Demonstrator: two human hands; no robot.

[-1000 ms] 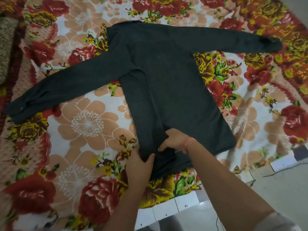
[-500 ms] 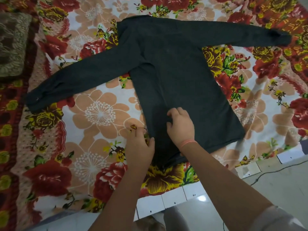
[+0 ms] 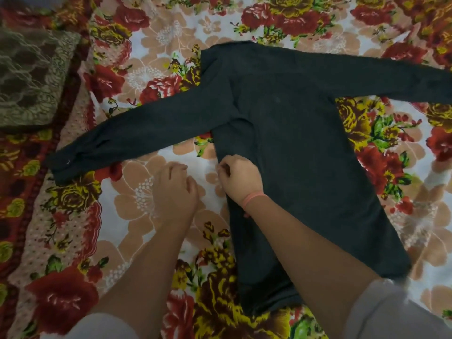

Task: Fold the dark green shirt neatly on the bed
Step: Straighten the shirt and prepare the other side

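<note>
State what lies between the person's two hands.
Only bare flowered bedsheet lies between the left hand and the right hand, which pinches the shirt; head view.

Cushion (image 3: 31, 77): olive-brown, lacy pattern, far left, on the bedspread's red border.
Bedspread (image 3: 137, 216): red, yellow, peach flowers.
</note>
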